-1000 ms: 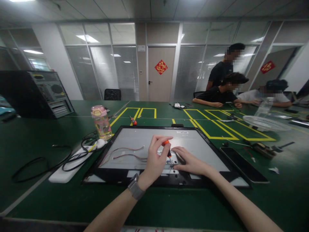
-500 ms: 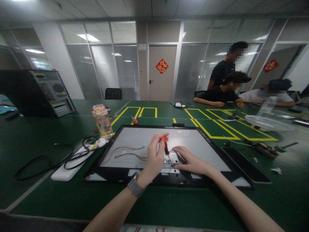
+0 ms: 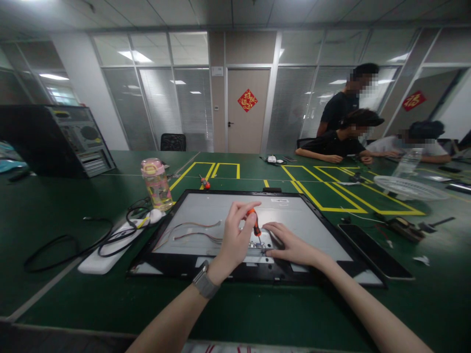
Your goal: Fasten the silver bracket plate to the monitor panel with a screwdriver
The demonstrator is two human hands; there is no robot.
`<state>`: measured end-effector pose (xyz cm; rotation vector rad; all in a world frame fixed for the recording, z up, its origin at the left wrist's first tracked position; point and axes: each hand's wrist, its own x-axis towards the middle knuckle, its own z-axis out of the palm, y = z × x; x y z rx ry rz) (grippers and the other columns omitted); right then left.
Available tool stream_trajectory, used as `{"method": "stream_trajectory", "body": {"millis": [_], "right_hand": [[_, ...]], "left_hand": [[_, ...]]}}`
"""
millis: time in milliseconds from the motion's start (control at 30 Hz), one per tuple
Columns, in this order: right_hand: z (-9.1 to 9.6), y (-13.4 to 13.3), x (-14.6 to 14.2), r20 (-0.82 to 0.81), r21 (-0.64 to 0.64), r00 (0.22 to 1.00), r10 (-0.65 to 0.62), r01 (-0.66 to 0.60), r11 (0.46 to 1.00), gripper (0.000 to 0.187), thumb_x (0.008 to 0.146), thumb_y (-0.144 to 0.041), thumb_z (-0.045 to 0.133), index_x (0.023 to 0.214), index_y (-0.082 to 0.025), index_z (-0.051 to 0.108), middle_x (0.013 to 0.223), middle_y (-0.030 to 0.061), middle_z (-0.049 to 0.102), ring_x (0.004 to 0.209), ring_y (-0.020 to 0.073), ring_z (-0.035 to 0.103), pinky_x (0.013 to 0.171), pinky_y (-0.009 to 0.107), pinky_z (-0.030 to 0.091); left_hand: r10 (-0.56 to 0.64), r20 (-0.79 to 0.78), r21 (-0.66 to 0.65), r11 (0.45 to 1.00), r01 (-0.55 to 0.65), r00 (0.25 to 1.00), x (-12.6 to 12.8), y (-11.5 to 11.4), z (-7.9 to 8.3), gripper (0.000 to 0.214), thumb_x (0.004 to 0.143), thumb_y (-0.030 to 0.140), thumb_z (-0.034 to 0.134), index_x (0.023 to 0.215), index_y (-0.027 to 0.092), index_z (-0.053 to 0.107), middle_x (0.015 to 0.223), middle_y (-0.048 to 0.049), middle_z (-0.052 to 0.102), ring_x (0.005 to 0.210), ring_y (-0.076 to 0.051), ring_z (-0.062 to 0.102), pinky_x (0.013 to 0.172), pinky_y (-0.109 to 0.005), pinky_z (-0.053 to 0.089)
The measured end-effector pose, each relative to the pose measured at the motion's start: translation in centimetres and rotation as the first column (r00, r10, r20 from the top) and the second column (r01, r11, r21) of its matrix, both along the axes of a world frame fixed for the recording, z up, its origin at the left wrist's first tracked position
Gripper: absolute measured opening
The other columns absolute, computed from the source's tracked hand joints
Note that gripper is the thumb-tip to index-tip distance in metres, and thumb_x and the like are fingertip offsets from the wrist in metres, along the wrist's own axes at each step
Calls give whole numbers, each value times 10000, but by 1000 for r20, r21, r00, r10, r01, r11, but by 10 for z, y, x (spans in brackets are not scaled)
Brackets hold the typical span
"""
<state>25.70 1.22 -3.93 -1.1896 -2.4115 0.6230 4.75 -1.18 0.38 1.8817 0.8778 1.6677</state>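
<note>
A flat monitor panel lies face down on the green table, black frame around a grey back. My left hand pinches a small orange-handled screwdriver, held upright with its tip on a small metal board near the panel's front edge. My right hand rests flat with fingers pressed on that board, just right of the tip. Thin red and grey wires run across the panel's back toward the board.
A pink-lidded bottle, black cables and a white slab lie left. A computer case stands far left. A dark phone-like slab and small parts lie right. A white fan grille and three people sit beyond.
The screwdriver has tilted slightly in my left fingers, which shifted around its handle. My right hand stays on the board.
</note>
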Motion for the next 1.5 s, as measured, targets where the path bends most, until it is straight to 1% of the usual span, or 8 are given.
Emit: {"method": "stream_trajectory", "body": {"millis": [100,367,533,767,900,1100,1300,1500], "right_hand": [[-1,0,0,-6,6,1000,3,-3,1000,645,809,-471,667,1340,-167,462,1396,150,437,1304,306,413,1118,454,323],[0,0,1,-5,-12,1000,-6,6,1000,659,812,-469,663,1359,-175,443,1399,147,436,1306,303,415,1113,454,332],[-2,1,1,-5,5,1000,7,-7,1000,653,808,-482,661,1348,-173,463,1396,149,443,1295,315,422,1110,473,328],[-1,0,1,-12,1,1000,0,0,1000,653,806,-472,663,1362,-203,454,1387,135,455,1289,318,427,1098,476,342],[-2,1,1,-18,2,1000,9,-9,1000,652,808,-482,661,1360,-201,457,1393,135,450,1292,316,425,1105,470,333],[0,1,0,-14,-8,1000,0,0,1000,671,802,-479,667,1362,-181,447,1383,149,454,1289,314,428,1104,463,338],[-1,0,1,-10,-14,1000,-2,1,1000,657,809,-477,662,1355,-179,452,1394,148,442,1295,310,423,1106,465,334],[-2,1,0,3,-2,1000,-8,8,1000,662,806,-469,664,1352,-160,455,1376,158,455,1287,311,427,1108,461,331]], "left_hand": [[-30,17,10,999,30,999,0,-1,1,333,963,167,412,1226,217,611,1068,-61,567,947,-174,577,823,-290,484],[8,3,49,999,-8,1000,2,0,1,185,886,194,585,1043,214,681,884,-14,523,810,-159,555,779,-282,478],[-51,7,15,999,51,999,0,-2,0,307,972,185,414,1210,197,607,1037,-64,585,936,-182,577,837,-300,470],[10,-24,47,999,-9,1000,1,-1,1,203,894,216,589,1072,234,685,897,-18,553,813,-166,567,753,-277,499],[-24,-12,34,999,24,1000,2,-1,0,300,958,172,450,1202,225,618,1048,-53,597,934,-177,592,820,-297,491],[153,-49,143,979,-144,987,1,-1,-2,143,854,207,664,997,212,679,783,11,542,745,-156,557,743,-276,454],[89,-77,119,990,-79,993,1,-4,1,273,959,147,425,1151,197,613,1006,-58,596,922,-185,579,822,-302,458],[152,-71,120,982,-143,986,2,-1,1,149,882,184,594,1015,208,654,876,-15,545,828,-175,575,795,-294,464]]}}
